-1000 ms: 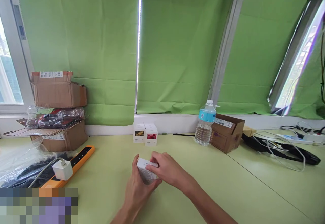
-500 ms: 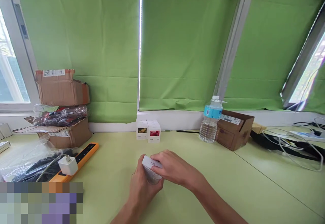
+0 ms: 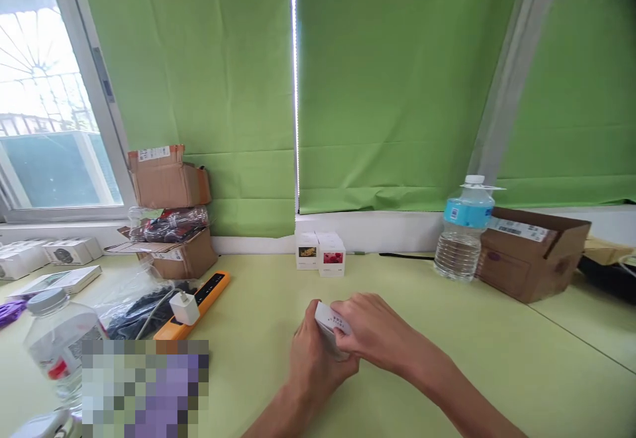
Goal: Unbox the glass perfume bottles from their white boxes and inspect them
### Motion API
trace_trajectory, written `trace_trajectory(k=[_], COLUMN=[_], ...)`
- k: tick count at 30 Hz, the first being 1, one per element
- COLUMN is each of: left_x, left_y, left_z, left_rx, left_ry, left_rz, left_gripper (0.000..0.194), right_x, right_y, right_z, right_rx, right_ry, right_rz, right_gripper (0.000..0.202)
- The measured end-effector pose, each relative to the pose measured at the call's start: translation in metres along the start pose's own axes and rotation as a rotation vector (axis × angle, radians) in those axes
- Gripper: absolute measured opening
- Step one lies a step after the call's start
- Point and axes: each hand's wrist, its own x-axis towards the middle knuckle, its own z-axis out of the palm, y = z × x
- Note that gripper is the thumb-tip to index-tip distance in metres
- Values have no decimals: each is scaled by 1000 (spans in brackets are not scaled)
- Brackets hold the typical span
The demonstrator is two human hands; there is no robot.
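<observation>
Both hands hold a small white box (image 3: 330, 319) above the table, its printed narrow face turned up toward me. My left hand (image 3: 317, 352) wraps round the box from the left and below, fingers closed on it. From the right, my right hand (image 3: 370, 328) pinches the upper end, with the thumb lying across the printed face. Beyond my hands, two little white cartons stand side by side near the wall: one with a yellow picture (image 3: 307, 252), the other with a red picture (image 3: 331, 257).
To the left lie an orange power strip (image 3: 213, 292) with a white charger (image 3: 184, 308), stacked cardboard boxes (image 3: 166, 185) and a clear bottle (image 3: 64, 338). A blue-labelled water bottle (image 3: 460, 246) stands beside an open brown box (image 3: 527, 259) on the right. A blurred patch covers the lower left.
My view has turned left, so the scene sits further right and the clear bottle at left has appeared. Both hands keep their hold on the white box, with little other change.
</observation>
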Motion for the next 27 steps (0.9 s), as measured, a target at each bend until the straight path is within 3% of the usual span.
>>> trace_trajectory(k=[12,21,27], left_x=[0,2,2], left_y=[8,9,11], left_z=[-5,-5,-9], left_rx=[-39,27,-42], left_ry=[27,43,8], left_rz=[25,40,8], left_gripper=[75,76,69], right_x=[4,6,8], right_y=[7,8,15], right_z=[9,12,22], right_rx=[-21,-85,-106], right_ry=[45,18,31], right_rz=[-35,-51,-65], right_gripper=[20,16,15])
